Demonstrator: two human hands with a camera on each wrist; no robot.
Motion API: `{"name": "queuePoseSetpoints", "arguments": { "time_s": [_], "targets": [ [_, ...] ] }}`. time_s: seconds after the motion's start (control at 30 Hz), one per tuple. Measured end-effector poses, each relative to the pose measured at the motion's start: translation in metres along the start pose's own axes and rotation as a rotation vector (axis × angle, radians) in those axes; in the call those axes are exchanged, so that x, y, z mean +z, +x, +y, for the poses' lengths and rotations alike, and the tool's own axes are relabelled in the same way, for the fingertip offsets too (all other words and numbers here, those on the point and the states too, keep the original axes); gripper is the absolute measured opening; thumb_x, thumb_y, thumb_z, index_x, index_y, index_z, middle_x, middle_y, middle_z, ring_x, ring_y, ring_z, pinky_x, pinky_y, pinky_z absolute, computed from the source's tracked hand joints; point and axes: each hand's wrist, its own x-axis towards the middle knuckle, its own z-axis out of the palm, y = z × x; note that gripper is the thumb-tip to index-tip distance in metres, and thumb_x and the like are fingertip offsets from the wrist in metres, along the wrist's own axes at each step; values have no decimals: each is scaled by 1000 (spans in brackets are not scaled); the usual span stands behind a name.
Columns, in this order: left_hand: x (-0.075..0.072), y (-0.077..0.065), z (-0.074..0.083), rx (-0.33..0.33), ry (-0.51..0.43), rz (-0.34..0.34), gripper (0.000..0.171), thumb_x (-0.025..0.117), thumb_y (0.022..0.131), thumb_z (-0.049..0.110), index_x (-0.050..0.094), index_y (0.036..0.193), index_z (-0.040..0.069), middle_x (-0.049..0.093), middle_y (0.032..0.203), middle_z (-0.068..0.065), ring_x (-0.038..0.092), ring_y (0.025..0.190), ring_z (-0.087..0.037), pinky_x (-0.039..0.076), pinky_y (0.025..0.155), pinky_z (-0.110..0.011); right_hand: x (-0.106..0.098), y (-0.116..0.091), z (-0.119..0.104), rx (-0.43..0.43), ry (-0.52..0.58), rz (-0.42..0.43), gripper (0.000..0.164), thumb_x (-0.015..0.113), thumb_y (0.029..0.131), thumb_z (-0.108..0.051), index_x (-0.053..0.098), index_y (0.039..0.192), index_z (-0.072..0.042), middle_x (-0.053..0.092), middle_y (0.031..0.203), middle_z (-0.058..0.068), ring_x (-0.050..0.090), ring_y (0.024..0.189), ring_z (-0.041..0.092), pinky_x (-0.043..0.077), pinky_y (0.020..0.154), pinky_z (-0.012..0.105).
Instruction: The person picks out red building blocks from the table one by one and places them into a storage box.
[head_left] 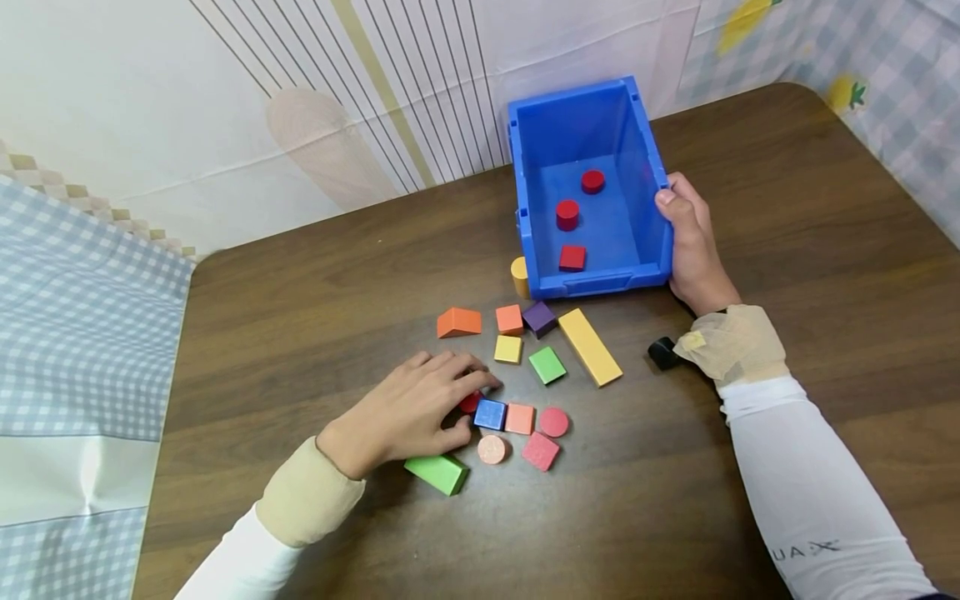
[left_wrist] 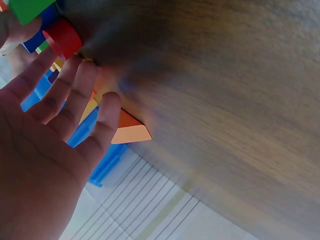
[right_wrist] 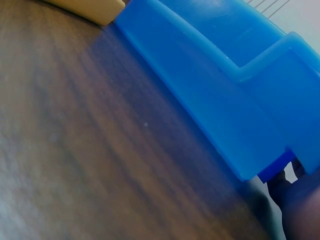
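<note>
My left hand point(head_left: 408, 408) reaches over the blocks, its fingers spread and slightly bent around a red cylinder point(head_left: 470, 402). In the left wrist view the red cylinder point(left_wrist: 63, 39) lies by the fingertips, and no firm pinch shows. A blue block point(head_left: 490, 414) sits beside it, and a long green block point(head_left: 437, 473) lies below the thumb. With its thumb over the right rim, my right hand point(head_left: 696, 242) grips a blue bin point(head_left: 592, 285). Inside are two red cylinders point(head_left: 567, 215) and a red square block point(head_left: 572, 257). The right wrist view shows the bin's outer wall point(right_wrist: 200, 95).
Between hand and bin lie an orange block point(head_left: 459, 322), a yellow square point(head_left: 507, 349), a green square point(head_left: 547, 365), a purple block point(head_left: 539, 318) and a long yellow block point(head_left: 590, 347). A yellow cylinder point(head_left: 520, 277) stands against the bin. Pink pieces point(head_left: 541, 451) lie nearer me.
</note>
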Motion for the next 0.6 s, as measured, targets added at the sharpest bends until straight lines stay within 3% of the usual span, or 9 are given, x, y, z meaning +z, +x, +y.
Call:
{"name": "queuePoseSetpoints", "arguments": {
  "time_s": [0.2, 0.6],
  "targets": [
    [0, -1, -2, 32, -32, -4, 38, 58, 85, 29, 64, 123, 25, 56, 117, 8, 53, 110, -10, 41, 95, -36, 1, 0, -1, 0, 5, -3, 38, 50, 91, -38, 52, 107, -3, 47, 107, 18, 48, 95, 31, 42, 75, 37],
    [-4, 0, -1, 43, -39, -11, 33, 58, 86, 25, 67, 118, 22, 58, 111, 8, 56, 103, -9, 44, 93, -35, 0, -1, -2, 18, -33, -5, 38, 49, 92, -40, 52, 109, -6, 48, 112, 17, 49, 99, 31, 43, 78, 37]
  ]
}}
